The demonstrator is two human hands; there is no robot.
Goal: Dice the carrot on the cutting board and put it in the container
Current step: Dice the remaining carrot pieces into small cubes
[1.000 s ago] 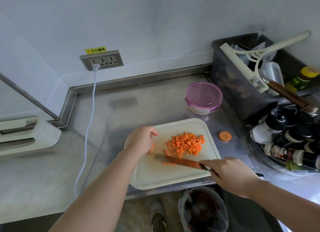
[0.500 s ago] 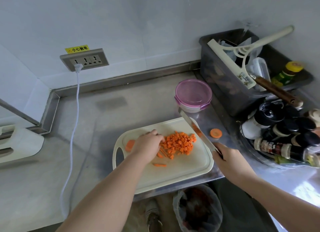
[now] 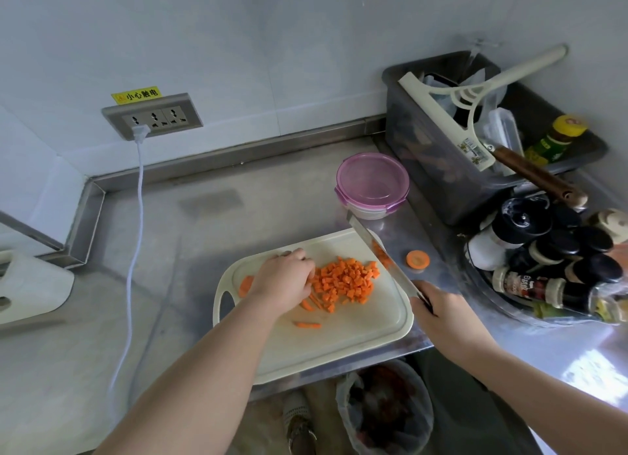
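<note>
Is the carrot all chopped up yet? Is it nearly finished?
Mostly. Done: a pile of dice sits on the board. In hand: the right hand holds the knife while the left hand rests against the pile. Left: a few strips need cutting, and the container, lid on, awaits the dice.

I watch the knife leave the near side of the cutting board, where it lay flat a second ago; the right hand now holds it along the right edge, tip toward the container; the left hand has slid against the diced carrot.
</note>
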